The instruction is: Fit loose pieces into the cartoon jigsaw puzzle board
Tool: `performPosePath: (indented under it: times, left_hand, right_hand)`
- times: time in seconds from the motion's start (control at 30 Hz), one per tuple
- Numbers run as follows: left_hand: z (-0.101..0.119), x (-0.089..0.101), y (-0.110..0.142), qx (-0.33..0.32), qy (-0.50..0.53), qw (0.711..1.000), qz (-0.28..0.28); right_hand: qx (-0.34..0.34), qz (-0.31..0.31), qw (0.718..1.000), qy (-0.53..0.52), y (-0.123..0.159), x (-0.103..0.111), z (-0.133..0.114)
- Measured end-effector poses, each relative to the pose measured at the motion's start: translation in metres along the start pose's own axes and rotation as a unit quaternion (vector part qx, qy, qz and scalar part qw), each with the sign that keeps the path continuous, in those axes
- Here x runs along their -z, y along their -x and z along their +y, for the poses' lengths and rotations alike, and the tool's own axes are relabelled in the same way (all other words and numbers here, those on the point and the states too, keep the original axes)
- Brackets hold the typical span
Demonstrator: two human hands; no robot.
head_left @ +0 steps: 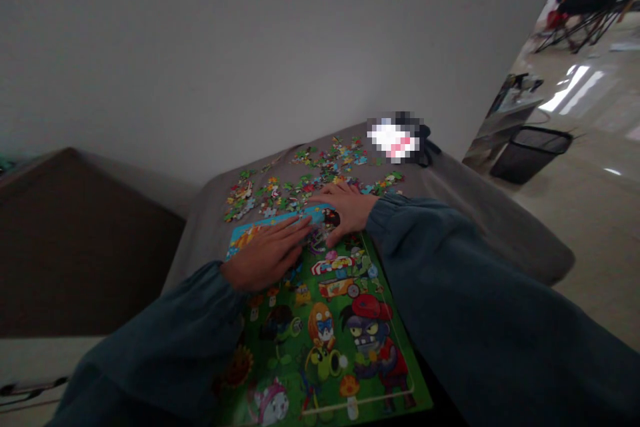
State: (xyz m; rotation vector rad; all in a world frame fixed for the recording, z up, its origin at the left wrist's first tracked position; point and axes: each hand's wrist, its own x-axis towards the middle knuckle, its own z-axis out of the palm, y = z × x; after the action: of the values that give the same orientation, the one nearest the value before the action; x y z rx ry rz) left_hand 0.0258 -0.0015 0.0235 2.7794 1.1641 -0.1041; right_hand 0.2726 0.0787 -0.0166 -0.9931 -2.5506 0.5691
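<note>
A cartoon picture board [360,380] with a mostly green printed surface and a blue strip along its far edge lies in front of me. My left hand [270,250] rests on its upper left part, palm down with fingers stretched out. My right hand [347,210] is at the far right corner, thumb and fingers spread apart; no piece shows between them. Just beyond its fingers lie many loose jigsaw pieces [327,163], scattered in mixed colours. Part of the board's far end is hidden under both hands.
The pieces lie on a grey cloth-covered surface [500,233] against a plain wall [250,47]. A blurred-out white item [395,138] with a dark strap sits at the back right. A brown panel [85,247] stands at left; a dark bin [530,153] is on the floor at right.
</note>
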Motion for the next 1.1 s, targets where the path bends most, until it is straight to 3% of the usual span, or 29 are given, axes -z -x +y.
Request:
performPosePath:
  times: [0.17, 0.5, 1.1]
  left_hand:
    - [0.001, -0.008, 0.000, -0.021, -0.026, 0.999, -0.034]
    - [-0.004, -0.018, 0.002, -0.054, 0.003, 0.997, 0.046]
    - [-0.002, -0.033, 0.009, -0.062, 0.016, 0.992, 0.106]
  right_hand:
    - [0.001, -0.040, 0.999, 0.014, 0.001, -0.008, 0.005]
    - [-0.012, -0.052, 0.999, -0.004, -0.003, -0.007, 0.006]
    - [-0.030, -0.090, 0.995, -0.013, 0.000, 0.002, -0.008]
